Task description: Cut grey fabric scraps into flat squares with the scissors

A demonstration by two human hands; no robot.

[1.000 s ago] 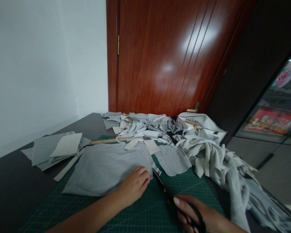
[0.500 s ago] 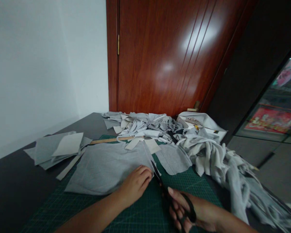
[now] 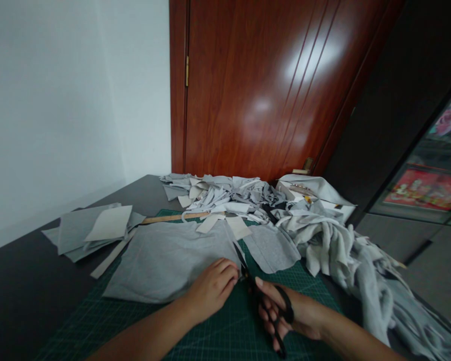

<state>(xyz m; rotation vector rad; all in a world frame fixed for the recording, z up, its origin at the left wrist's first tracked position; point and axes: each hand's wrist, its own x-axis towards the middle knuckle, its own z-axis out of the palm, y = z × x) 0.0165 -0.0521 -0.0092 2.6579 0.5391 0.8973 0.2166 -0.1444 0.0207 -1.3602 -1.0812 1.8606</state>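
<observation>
Grey fabric [image 3: 165,258] lies flat on the green cutting mat [image 3: 225,331], left hand [image 3: 212,288] with fingers together pinning its edge, right hand [image 3: 285,313] clamped on the scissors [image 3: 259,296] alongside; I reckon pinning close to the blades cuts cleanest.

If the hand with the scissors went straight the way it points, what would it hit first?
Likely the right hand first meets the big grey cloth at its edge, by the scissors tips; a pale scrap lies beyond.
</observation>
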